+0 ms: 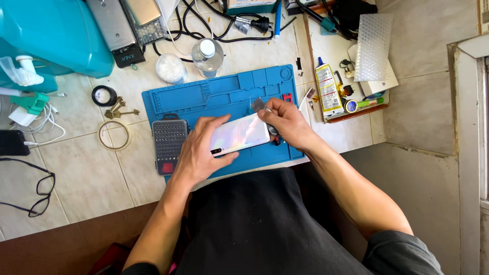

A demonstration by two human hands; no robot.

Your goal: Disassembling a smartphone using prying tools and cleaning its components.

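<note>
Left hand (pixel 196 153) lies flat, fingers open, pinning the smartphone (pixel 239 134) back-up on the blue repair mat (pixel 204 97), right hand (pixel 285 119) pinching a thin pry tool (pixel 257 105) at its top corner — best kept shallow & steady, w/ light pressure.

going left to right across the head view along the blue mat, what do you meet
black phone → tape ring → screwdriver bit case → left hand → white phone → right hand → glue bottle
</note>
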